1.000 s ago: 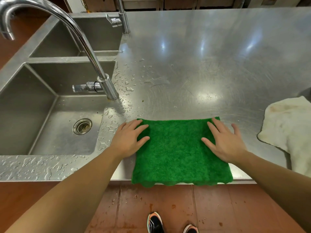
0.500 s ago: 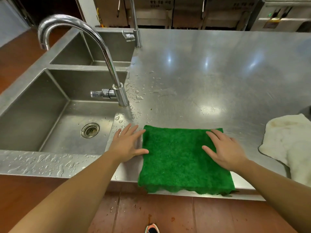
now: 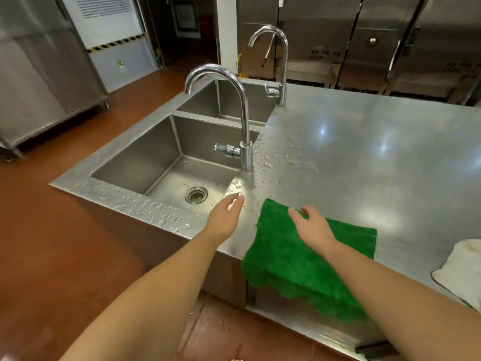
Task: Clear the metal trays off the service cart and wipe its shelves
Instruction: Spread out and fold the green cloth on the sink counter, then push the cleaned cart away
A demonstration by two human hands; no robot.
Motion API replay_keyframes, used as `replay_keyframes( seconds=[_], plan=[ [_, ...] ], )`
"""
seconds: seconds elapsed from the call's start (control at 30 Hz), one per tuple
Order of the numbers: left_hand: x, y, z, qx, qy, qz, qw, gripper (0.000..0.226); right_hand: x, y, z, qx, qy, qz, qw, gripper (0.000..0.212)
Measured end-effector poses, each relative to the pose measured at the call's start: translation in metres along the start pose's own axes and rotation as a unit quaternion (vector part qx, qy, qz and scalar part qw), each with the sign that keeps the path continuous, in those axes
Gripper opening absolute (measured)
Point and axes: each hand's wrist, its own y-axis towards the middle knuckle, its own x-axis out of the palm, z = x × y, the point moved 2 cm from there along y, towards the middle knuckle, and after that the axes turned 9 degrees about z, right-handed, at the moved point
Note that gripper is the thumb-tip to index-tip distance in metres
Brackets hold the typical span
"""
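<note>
One fuzzy green square cloth (image 3: 299, 261) lies on the steel counter (image 3: 364, 165), its near edge hanging over, directly under the right hand (image 3: 316, 230), whose fingers (image 3: 308, 211) are loosely bent, gripping nothing I can make out. The left hand (image 3: 225, 221), fingers straight, is just left of it. Beyond the fingers: two chrome gooseneck taps (image 3: 244, 121) and two sink basins (image 3: 161, 162). One white rag (image 3: 463, 269) lies far right.

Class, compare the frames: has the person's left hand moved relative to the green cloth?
Yes. The left hand has come off the green cloth and shifted leftward, toward the sink; it is now clear of the cloth's edge.
</note>
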Motion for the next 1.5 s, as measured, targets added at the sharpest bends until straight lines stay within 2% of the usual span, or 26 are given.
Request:
replay_keyframes(
  seconds=[0.17, 0.3, 0.37, 0.47, 0.63, 0.9, 1.13, 1.5],
  plan=[
    [-0.038, -0.05, 0.007, -0.036, -0.057, 0.078, 0.995, 0.044, 0.022, -0.038, -0.054, -0.006, 0.142, -0.072, 0.987, 0.054],
    [-0.077, -0.089, 0.002, -0.044, -0.059, 0.129, 0.989, 0.044, 0.04, -0.073, -0.091, -0.026, 0.184, -0.12, 0.975, 0.047],
    [-0.103, -0.11, -0.007, -0.049, -0.05, 0.157, 0.985, 0.044, 0.055, -0.094, -0.106, -0.035, 0.178, -0.149, 0.972, 0.037],
    [-0.149, -0.146, -0.025, -0.073, -0.053, 0.21, 0.974, 0.045, 0.083, -0.128, -0.132, -0.053, 0.161, -0.188, 0.967, 0.046],
    [-0.235, -0.21, -0.067, -0.103, -0.038, 0.308, 0.945, 0.044, 0.148, -0.201, -0.177, -0.115, 0.151, -0.272, 0.943, 0.036],
    [-0.351, -0.334, -0.146, -0.158, -0.015, 0.405, 0.901, 0.046, 0.237, -0.363, -0.23, -0.18, 0.11, -0.392, 0.895, 0.044],
    [-0.459, -0.453, -0.207, -0.196, -0.014, 0.472, 0.859, 0.046, 0.302, -0.514, -0.278, -0.24, 0.101, -0.437, 0.861, 0.044],
    [-0.59, -0.616, -0.283, -0.226, -0.043, 0.586, 0.777, 0.039, 0.376, -0.728, -0.348, -0.324, 0.105, -0.521, 0.783, 0.021]
  ],
)
